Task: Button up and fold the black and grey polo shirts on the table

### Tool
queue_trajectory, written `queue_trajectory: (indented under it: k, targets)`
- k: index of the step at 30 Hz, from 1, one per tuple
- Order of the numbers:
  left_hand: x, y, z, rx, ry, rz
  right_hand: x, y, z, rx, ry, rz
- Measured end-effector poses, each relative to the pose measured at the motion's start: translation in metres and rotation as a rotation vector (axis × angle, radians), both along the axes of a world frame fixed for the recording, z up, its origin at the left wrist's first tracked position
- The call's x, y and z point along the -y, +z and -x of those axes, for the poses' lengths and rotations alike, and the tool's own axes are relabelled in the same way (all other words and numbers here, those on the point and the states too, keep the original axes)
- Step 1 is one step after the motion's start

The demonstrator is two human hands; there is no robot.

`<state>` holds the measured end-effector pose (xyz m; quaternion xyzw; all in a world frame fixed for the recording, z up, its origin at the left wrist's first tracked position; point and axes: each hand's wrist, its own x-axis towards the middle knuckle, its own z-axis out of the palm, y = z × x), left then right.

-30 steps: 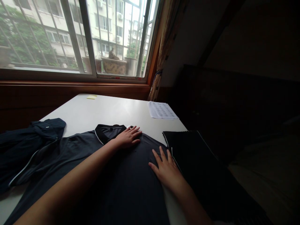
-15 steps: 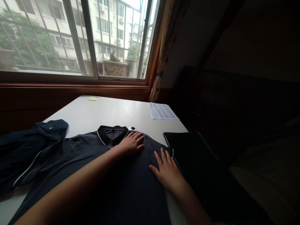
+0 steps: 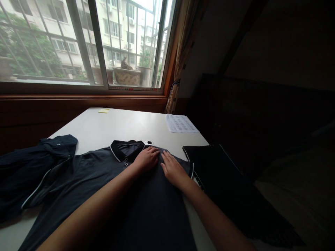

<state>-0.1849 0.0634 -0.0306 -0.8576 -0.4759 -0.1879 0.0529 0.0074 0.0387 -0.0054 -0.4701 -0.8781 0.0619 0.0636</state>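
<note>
A dark grey polo shirt (image 3: 154, 202) lies spread out face up, its black collar (image 3: 127, 150) edged with a white line. My left hand (image 3: 146, 158) rests on the shirt just right of the collar, palm down, with its fingers slightly bent over the cloth near the shoulder. Beside it, my right hand (image 3: 173, 169) lies flat on the shirt's shoulder at the right, fingers stretched out toward the left hand. A small gap separates the two hands. The right sleeve edge with its white trim shows past my right hand.
The shirt lies on a white table (image 3: 125, 122). A dark blue garment (image 3: 39, 164) is bunched at the left. Dark folded cloth (image 3: 222, 181) lies at the right. A small white round object (image 3: 149, 143) sits behind the collar; printed paper (image 3: 181, 123) and a yellow note (image 3: 103, 110) lie farther back.
My right hand has moved left and up from the sleeve to the shoulder, closer to my left hand. The left hand's fingers have drawn in a little. The sleeve edge is more exposed.
</note>
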Motion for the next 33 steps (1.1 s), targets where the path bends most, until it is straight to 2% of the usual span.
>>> queue_trajectory:
  k: [5, 12, 15, 19, 22, 25, 27, 29, 33]
  targets:
    - [-0.002, -0.008, 0.005, -0.023, 0.022, 0.065, -0.015, -0.018, 0.008, 0.032, -0.013, -0.018]
    - [0.007, -0.003, 0.009, -0.055, 0.050, 0.163, -0.018, -0.020, -0.012, 0.068, -0.082, -0.013]
    - [0.025, 0.001, 0.012, -0.067, 0.055, 0.197, -0.019, -0.021, -0.016, 0.098, -0.104, -0.013]
    - [0.073, 0.003, 0.031, -0.077, 0.012, 0.208, -0.018, -0.023, -0.019, 0.106, -0.107, -0.024]
    - [0.114, 0.008, 0.063, -0.059, -0.019, 0.185, -0.017, -0.023, -0.023, 0.114, -0.105, -0.021]
    - [0.144, 0.023, 0.115, -0.014, -0.004, 0.193, -0.016, -0.025, -0.026, 0.136, -0.110, -0.011]
    - [0.156, 0.036, 0.158, 0.014, 0.128, 0.184, -0.016, -0.025, -0.028, 0.150, -0.120, -0.012]
    - [0.163, 0.046, 0.205, 0.021, 0.333, 0.119, -0.015, -0.024, -0.026, 0.168, -0.135, -0.015]
    - [0.173, 0.049, 0.283, -0.042, 0.654, 0.108, -0.011, -0.012, -0.009, 0.201, -0.175, -0.030]
